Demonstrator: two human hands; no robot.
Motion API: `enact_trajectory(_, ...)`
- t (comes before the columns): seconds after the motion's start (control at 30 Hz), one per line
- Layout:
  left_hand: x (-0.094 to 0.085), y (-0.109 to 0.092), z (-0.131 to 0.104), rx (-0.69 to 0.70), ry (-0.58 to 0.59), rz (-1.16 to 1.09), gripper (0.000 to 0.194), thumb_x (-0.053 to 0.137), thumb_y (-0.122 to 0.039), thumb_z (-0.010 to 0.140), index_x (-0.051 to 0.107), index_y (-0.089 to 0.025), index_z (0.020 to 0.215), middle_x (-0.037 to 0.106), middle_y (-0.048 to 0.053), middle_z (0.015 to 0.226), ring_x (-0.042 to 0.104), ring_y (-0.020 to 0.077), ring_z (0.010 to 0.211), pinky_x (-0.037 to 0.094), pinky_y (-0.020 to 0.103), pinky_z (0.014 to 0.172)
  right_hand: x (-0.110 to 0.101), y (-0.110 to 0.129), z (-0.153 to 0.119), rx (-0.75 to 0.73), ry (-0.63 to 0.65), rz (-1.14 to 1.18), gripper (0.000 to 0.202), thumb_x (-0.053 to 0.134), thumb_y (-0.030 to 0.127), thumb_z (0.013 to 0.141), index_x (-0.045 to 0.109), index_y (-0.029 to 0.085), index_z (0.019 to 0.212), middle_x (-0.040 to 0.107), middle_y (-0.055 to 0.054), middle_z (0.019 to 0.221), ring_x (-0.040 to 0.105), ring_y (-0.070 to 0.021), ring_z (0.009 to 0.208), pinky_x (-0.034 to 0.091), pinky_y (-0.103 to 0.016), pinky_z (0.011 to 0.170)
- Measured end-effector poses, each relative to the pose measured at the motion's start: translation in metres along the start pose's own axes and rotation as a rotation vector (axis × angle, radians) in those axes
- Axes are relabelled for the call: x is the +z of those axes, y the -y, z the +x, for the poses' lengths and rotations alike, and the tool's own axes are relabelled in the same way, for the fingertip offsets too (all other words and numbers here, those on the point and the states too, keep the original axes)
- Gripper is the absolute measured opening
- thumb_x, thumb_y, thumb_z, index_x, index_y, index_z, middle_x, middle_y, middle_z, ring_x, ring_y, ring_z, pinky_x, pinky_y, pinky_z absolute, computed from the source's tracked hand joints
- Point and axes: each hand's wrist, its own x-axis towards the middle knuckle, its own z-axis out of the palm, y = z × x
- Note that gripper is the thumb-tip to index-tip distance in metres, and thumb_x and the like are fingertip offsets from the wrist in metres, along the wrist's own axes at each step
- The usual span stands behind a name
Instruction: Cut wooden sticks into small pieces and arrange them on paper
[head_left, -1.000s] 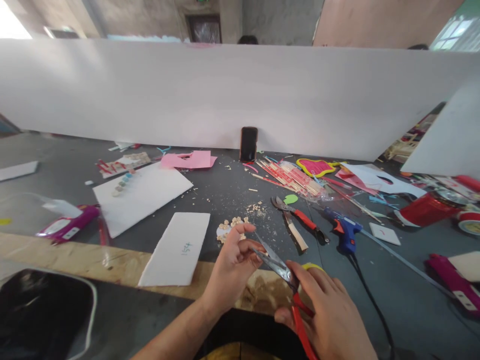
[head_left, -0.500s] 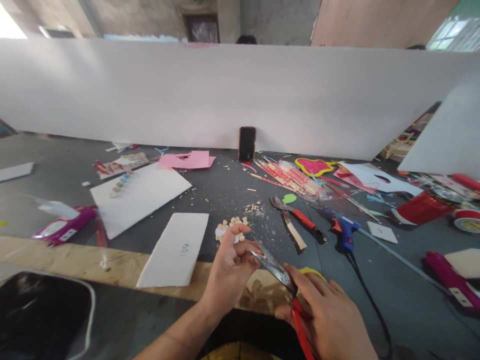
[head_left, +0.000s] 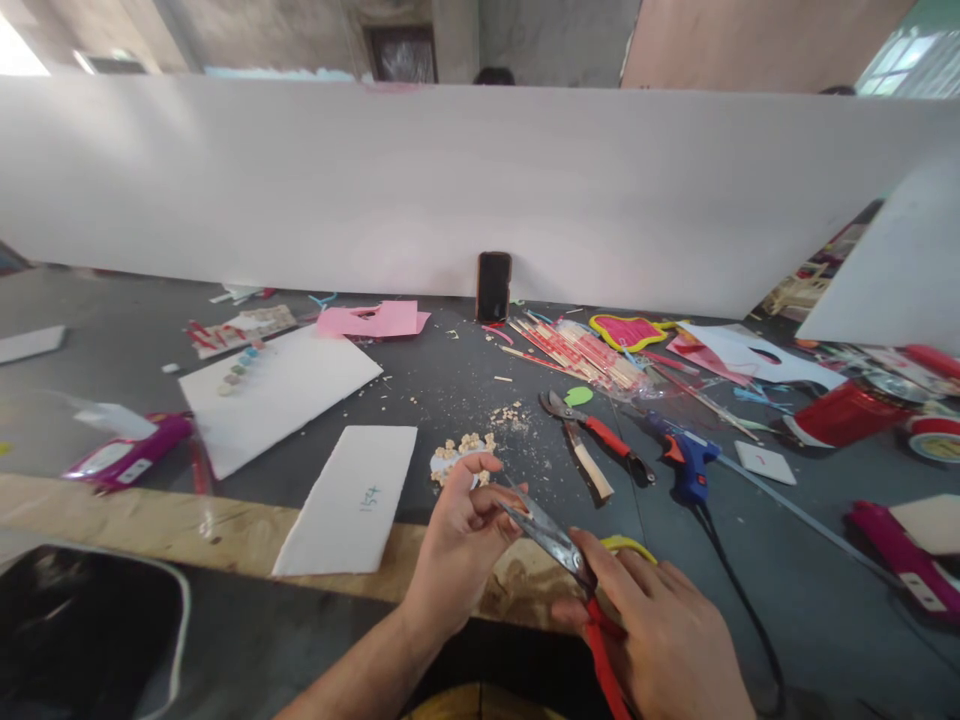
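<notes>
My right hand [head_left: 649, 610] is closed around the red handles of a pair of scissors [head_left: 551, 535], whose metal blades point up and left. The blade tips reach the fingers of my left hand [head_left: 469, 535]. That hand is closed in a pinch, and a tiny pale piece seems to show between fingertips and blades; its kind is too small to tell. Just beyond my left hand lies a white disc [head_left: 442, 465] bordered with small beige bits, partly hidden by the fingers. More beige bits [head_left: 510, 412] are scattered on the dark table past the scissors.
Red-handled pruning shears [head_left: 607, 440], a blue glue gun [head_left: 686, 465] with a black cord and a red can [head_left: 847, 410] lie to the right. Wooden sticks [head_left: 577, 355] sit behind. White card [head_left: 352, 500] lies left. A phone [head_left: 494, 287] leans on a white panel [head_left: 337, 190].
Both hands and the scissors stay almost where they were, the blades still at the left fingertips. No other thing on the table has visibly moved.
</notes>
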Motion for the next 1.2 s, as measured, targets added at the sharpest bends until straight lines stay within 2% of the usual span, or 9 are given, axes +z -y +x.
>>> enact_trajectory(0.27,-0.001,0.004,-0.001,-0.043,0.036,-0.026,0.035,0.062,-0.011,0.078,0.039,-0.024,0.102,0.064,-0.006,0.071,0.061,0.0114,0.088,0.034,0.033,0.098,0.003,-0.003,-0.006,0.006,-0.008,-0.005,0.039,0.043,0.045,0.086,0.053,0.020,0.114,0.067,-0.004,0.080,0.061,-0.0153,0.067,0.042,-0.027,0.063)
enact_trajectory(0.43,-0.001,0.006,-0.003,-0.047,0.046,-0.079,0.034,0.062,-0.011,0.079,0.040,-0.023,0.103,0.062,-0.006,0.070,0.061,0.0119,0.088,0.035,0.031,0.096,0.001,-0.004,-0.007,0.025,0.035,0.001,0.042,0.050,0.047,0.082,0.050,0.022,0.115,0.066,-0.003,0.083,0.061,-0.0169,0.070,0.040,-0.029,0.062)
enact_trajectory(0.53,0.000,0.006,-0.003,-0.071,0.078,-0.107,0.034,0.063,-0.011,0.079,0.041,-0.023,0.102,0.061,-0.006,0.069,0.062,0.0121,0.084,0.039,0.029,0.089,-0.005,-0.003,-0.002,0.036,0.088,0.023,0.049,0.053,0.050,0.078,0.048,0.021,0.118,0.065,-0.005,0.087,0.061,-0.0183,0.073,0.039,-0.029,0.061)
enact_trajectory(0.63,0.000,0.005,-0.003,-0.116,0.100,-0.122,0.034,0.063,-0.012,0.078,0.041,-0.023,0.102,0.061,-0.004,0.070,0.062,0.0150,0.088,0.042,0.027,0.082,-0.010,-0.002,0.003,-0.001,0.096,0.051,0.055,0.052,0.057,0.076,0.049,0.020,0.117,0.064,-0.005,0.086,0.060,-0.0179,0.072,0.039,-0.029,0.059)
enact_trajectory(0.8,-0.001,0.003,-0.003,-0.135,0.103,-0.112,0.037,0.064,-0.011,0.077,0.041,-0.023,0.103,0.061,-0.004,0.069,0.060,0.0170,0.095,0.039,0.028,0.087,-0.013,-0.005,0.005,-0.027,0.087,0.058,0.058,0.054,0.060,0.073,0.050,0.020,0.115,0.065,-0.005,0.085,0.060,-0.0163,0.069,0.038,-0.028,0.058)
enact_trajectory(1.0,0.001,0.004,-0.004,-0.124,0.083,-0.120,0.034,0.065,-0.015,0.077,0.042,-0.024,0.102,0.061,-0.004,0.070,0.061,0.0161,0.092,0.039,0.028,0.088,-0.006,-0.006,0.000,-0.020,0.061,0.071,0.055,0.053,0.060,0.074,0.053,0.021,0.113,0.067,-0.002,0.083,0.061,-0.0147,0.068,0.035,-0.028,0.060)
enact_trajectory(1.2,0.003,0.004,-0.005,-0.123,0.071,-0.117,0.032,0.064,-0.017,0.078,0.043,-0.023,0.102,0.057,-0.006,0.064,0.059,0.0109,0.071,0.040,0.029,0.085,-0.005,-0.010,-0.001,-0.033,-0.048,0.054,0.033,0.040,0.043,0.088,0.053,0.019,0.107,0.068,0.000,0.073,0.061,-0.0127,0.059,0.035,-0.028,0.059)
